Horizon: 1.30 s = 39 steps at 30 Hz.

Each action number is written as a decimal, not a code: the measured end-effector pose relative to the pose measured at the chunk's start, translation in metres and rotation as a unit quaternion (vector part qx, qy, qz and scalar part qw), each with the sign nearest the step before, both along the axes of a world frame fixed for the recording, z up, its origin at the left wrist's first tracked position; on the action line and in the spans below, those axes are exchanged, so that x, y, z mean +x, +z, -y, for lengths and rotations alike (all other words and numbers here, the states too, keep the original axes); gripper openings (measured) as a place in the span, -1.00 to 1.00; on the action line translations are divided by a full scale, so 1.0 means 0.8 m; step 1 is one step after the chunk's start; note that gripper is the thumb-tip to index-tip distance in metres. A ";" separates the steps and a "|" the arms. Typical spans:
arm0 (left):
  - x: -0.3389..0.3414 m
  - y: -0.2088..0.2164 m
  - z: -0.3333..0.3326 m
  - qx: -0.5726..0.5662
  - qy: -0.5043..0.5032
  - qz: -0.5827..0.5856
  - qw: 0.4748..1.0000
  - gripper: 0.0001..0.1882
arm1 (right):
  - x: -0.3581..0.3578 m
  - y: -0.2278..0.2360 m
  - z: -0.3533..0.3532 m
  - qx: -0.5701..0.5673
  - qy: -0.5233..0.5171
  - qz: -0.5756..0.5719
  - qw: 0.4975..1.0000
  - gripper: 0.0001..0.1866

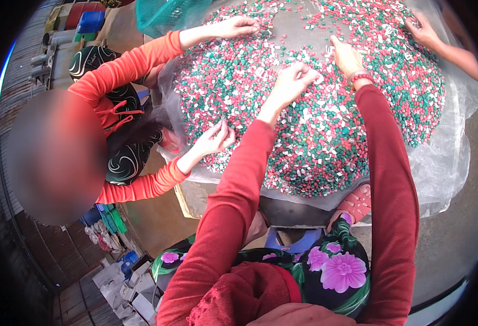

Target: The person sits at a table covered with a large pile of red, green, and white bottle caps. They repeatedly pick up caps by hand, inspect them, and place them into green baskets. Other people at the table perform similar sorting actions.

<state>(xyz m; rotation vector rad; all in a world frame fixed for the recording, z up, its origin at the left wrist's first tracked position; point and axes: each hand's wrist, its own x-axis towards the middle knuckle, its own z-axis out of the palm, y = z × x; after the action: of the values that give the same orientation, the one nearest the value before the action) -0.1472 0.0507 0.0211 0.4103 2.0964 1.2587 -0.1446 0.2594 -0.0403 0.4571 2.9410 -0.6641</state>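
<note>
A wide heap of small red, green and white plastic-looking pieces [315,141] covers the sheet in front of me. My left hand [292,86] is over the middle of it, thumb and fingers pinched on a small white piece [318,80]. Farther right and away, my right hand [348,58], with a red beaded bracelet [361,76] at its wrist, reaches down at the edge of a thinly covered patch [309,41]. Its index finger is stretched out and the thumb stands a little apart; the other fingers are partly hidden. I see nothing held there.
At left a person in an orange top has one hand [239,26] and the other [214,138] over the heap. Another person's hand [424,33] touches it at far right. Clear plastic sheeting [445,179] lies under the pieces. A green mesh basket [163,16] stands at the back left.
</note>
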 end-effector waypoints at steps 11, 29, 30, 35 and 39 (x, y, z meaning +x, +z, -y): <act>0.031 0.032 0.074 0.424 0.218 0.363 0.800 -0.82 | 0.185 0.029 0.088 -0.036 0.078 -0.079 0.993 -0.79; 0.023 -0.025 -0.056 -0.227 -0.312 -0.339 0.858 -0.66 | 0.203 0.080 -0.008 -0.617 -0.341 -0.068 0.706 -0.73; 0.019 -0.031 -0.057 -0.228 -0.299 -0.353 0.857 -0.65 | 0.204 0.084 -0.007 -0.589 -0.321 -0.070 0.738 -0.73; 0.018 0.033 -0.038 0.195 -0.003 0.213 0.957 -0.78 | 0.232 0.111 -0.023 -0.689 -0.259 -0.087 0.671 -0.77; 0.048 0.020 -0.019 0.470 0.036 0.427 0.771 -0.93 | 0.252 0.106 -0.031 -0.867 -0.185 -0.184 0.424 -0.82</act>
<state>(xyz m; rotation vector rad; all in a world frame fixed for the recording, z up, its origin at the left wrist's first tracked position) -0.1087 0.0661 0.0373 0.0959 0.6234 1.9940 0.0567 0.2841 0.0445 0.5302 0.6608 -3.1661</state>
